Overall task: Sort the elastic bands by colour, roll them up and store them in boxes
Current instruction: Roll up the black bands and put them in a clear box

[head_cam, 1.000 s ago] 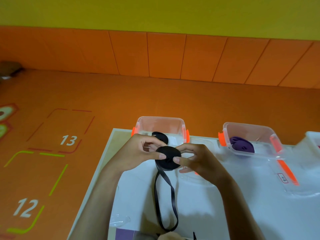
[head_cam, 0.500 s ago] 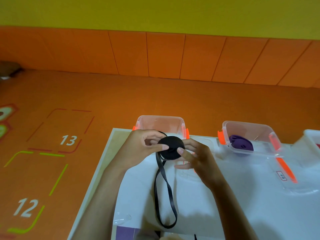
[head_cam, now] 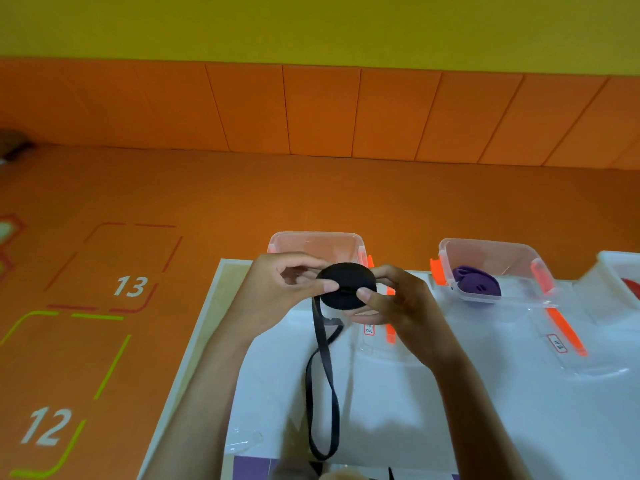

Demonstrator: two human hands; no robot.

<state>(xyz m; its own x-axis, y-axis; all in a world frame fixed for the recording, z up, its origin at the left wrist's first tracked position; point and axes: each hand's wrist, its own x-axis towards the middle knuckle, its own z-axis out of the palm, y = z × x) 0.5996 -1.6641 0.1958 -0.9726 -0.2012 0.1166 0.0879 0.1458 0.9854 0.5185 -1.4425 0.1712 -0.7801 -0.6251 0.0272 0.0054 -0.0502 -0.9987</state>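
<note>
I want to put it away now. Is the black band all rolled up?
Not yet. The left hand and right hand pinch the black roll, but a long loose loop hangs below it, unrolled.

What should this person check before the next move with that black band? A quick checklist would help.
1. The left hand and right hand both grip the black roll: ok.
2. Band fully rolled: not ok; a long tail hangs loose.
3. The box behind the hands is open: ok.
4. That box holds only black: cannot tell; the hands hide its inside.
5. The purple roll sits apart in a second box: ok.
</note>
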